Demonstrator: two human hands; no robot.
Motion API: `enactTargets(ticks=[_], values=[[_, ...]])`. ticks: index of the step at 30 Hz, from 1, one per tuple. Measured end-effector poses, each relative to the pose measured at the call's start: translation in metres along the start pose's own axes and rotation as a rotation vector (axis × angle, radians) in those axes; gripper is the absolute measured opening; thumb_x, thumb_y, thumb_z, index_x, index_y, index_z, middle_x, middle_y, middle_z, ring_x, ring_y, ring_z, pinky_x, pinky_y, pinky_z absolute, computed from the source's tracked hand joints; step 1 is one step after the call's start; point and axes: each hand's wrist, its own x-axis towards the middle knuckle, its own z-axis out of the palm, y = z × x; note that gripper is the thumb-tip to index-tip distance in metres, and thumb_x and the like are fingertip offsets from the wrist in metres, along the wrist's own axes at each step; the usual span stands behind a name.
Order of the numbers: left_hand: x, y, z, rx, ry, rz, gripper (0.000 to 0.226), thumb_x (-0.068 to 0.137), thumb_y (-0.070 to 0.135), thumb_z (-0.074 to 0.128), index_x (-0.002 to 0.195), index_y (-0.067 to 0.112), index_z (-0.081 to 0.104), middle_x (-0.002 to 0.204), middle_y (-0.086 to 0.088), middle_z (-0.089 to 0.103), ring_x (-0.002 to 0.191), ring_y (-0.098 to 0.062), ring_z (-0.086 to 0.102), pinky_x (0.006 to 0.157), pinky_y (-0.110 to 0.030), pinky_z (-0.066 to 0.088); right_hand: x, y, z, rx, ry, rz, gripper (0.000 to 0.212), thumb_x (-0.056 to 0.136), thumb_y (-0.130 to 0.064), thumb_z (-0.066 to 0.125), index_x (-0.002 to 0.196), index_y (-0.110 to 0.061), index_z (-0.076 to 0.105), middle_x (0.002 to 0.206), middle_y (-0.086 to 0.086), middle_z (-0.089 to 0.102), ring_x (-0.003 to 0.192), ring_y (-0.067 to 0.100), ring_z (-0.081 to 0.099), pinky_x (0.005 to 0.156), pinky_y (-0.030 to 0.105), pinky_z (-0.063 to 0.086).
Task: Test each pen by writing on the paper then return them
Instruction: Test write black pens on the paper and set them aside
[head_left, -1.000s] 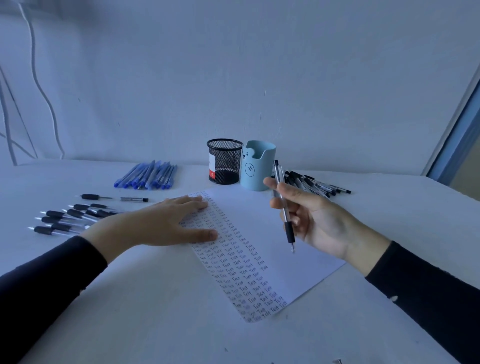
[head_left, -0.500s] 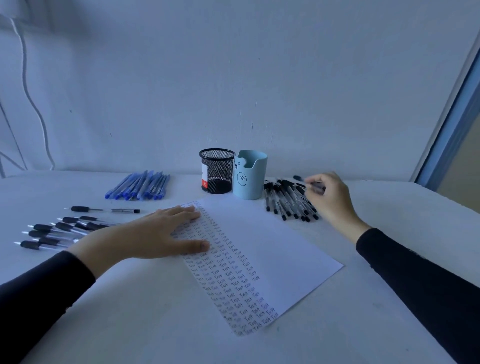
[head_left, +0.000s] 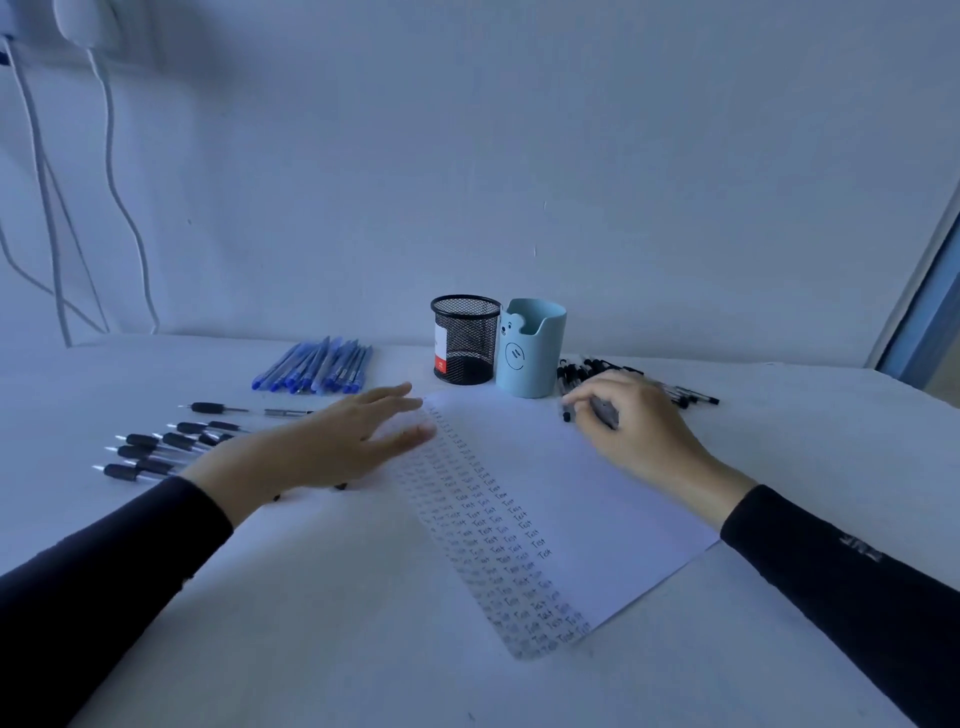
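Centrally, in the head view, one sheet of paper lies askew on the white surface, one corner toward the viewer, its left strip filled with columns of the handwritten word "Test". Left hand: fingers straight and spread, palm down over the sheet's far left edge; motion blur hides whether it presses. Right hand: fingers curled around one pen at the sheet's far right edge. The pen's long axis runs roughly left to right, low over the surface, with the dark end pointing left and the other end hidden inside the hand. Two holders stand side by side at the back, a black mesh cup and a pale blue bear-faced cup; their insides cannot be made out. Three groups of pens lie on the surface. The blue pens, left of the mesh cup, lie parallel with long axes running from near left to far right; overlap prevents a firm count. The black-grip pens, at far left, point their tips left; at least eight show, some covered by the left forearm. The black-capped pens, behind the right hand, are largely covered by it and cannot be counted. White cables hang on the wall at upper left, cut off by the frame edge.
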Motion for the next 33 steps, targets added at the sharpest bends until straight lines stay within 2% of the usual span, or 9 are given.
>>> enactTargets(ticks=[3, 6, 13, 17, 20, 26, 29, 31, 33], values=[[0.004, -0.026, -0.013, 0.080, 0.187, -0.006, 0.049, 0.096, 0.045, 0.046, 0.143, 0.030, 0.044, 0.145, 0.010, 0.043, 0.119, -0.013, 0.050, 0.103, -0.026, 0.034, -0.006, -0.014, 0.007, -0.027, -0.081, -0.102, 0.022, 0.084, -0.027, 0.054, 0.089, -0.023, 0.075, 0.094, -0.014, 0.067, 0.085, 0.005, 0.053, 0.085, 0.033, 0.043], [0.010, -0.067, -0.028, 0.192, 0.318, -0.102, 0.033, 0.094, 0.013, 0.059, 0.126, 0.020, 0.064, 0.125, -0.004, 0.063, 0.113, -0.026, 0.058, 0.095, -0.032, 0.041, -0.009, -0.014, 0.009, -0.027, -0.105, -0.131, 0.022, 0.085, -0.027, 0.055, 0.090, -0.023, 0.076, 0.098, -0.013, 0.068, 0.096, 0.011, 0.058, 0.091, 0.036, 0.044], [0.010, -0.102, -0.036, 0.233, 0.274, -0.259, 0.016, 0.089, 0.019, 0.070, 0.103, 0.022, 0.075, 0.103, 0.001, 0.069, 0.093, -0.018, 0.063, 0.085, -0.023, 0.042, -0.010, -0.010, 0.007, -0.004, -0.126, -0.119, 0.018, 0.087, -0.006, 0.067, 0.091, -0.020, 0.076, 0.096, -0.014, 0.066, 0.095, 0.009, 0.056, 0.083, 0.011, 0.034], [0.013, -0.084, -0.033, 0.229, 0.466, -0.056, 0.017, 0.092, 0.015, 0.064, 0.104, 0.012, 0.075, 0.099, -0.010, 0.070, 0.091, -0.030, 0.064, 0.082, -0.033, 0.047, -0.010, -0.011, 0.005, 0.004, -0.126, -0.127, 0.018, 0.087, -0.006, 0.066, 0.092, -0.020, 0.076, 0.097, -0.012, 0.067, 0.095, 0.010, 0.056, 0.081, 0.003, 0.032], [0.013, -0.031, -0.017, 0.138, 0.624, 0.291, 0.025, 0.087, 0.021, 0.060, 0.101, 0.010, 0.076, 0.088, -0.008, 0.071, 0.079, -0.019, 0.063, 0.072, -0.031, 0.049, -0.009, -0.011, 0.006, -0.003, -0.127, -0.123, 0.018, 0.088, -0.008, 0.066, 0.093, -0.021, 0.076, 0.097, -0.014, 0.066, 0.095, 0.010, 0.057, 0.084, 0.007, 0.034], [0.011, 0.032, 0.027, 0.020, 0.391, 0.535, 0.034, 0.090, 0.032, 0.057, 0.117, 0.016, 0.071, 0.103, 0.002, 0.069, 0.087, -0.014, 0.067, 0.077, -0.027, 0.053, -0.009, -0.016, 0.008, 0.026, -0.119, -0.071, 0.016, 0.089, -0.012, 0.066, 0.095, -0.022, 0.077, 0.098, -0.013, 0.068, 0.100, 0.014, 0.058, 0.092, 0.033, 0.045], [0.013, 0.027, 0.024, -0.007, 0.425, 0.506, 0.042, 0.092, 0.040, 0.056, 0.123, 0.015, 0.066, 0.109, -0.001, 0.070, 0.091, -0.015, 0.067, 0.082, -0.025, 0.051, -0.013, -0.036, 0.013, 0.081, -0.193, -0.021, 0.022, 0.092, -0.034, 0.065, 0.108, -0.023, 0.075, 0.109, -0.010, 0.067, 0.109, 0.013, 0.055, 0.100, 0.036, 0.042], [0.014, 0.017, 0.015, -0.023, 0.489, 0.464, 0.037, 0.093, 0.035, 0.059, 0.120, 0.013, 0.068, 0.108, -0.004, 0.071, 0.087, -0.009, 0.065, 0.081, -0.021, 0.049, -0.016, -0.051, 0.016, 0.052, -0.342, 0.029, 0.053, 0.083, -0.066, 0.053, 0.120, -0.031, 0.069, 0.117, -0.014, 0.061, 0.115, 0.006, 0.047, 0.105, 0.032, 0.036], [0.013, 0.009, 0.008, -0.025, 0.548, 0.417, 0.028, 0.092, 0.024, 0.062, 0.116, 0.011, 0.070, 0.106, -0.004, 0.071, 0.086, -0.004, 0.062, 0.082, -0.021, 0.049, -0.019, -0.060, 0.021, -0.023, -0.446, 0.040, 0.066, 0.072, -0.079, 0.047, 0.121, -0.039, 0.067, 0.118, -0.018, 0.056, 0.115, 0.004, 0.042, 0.104, 0.030, 0.031]])
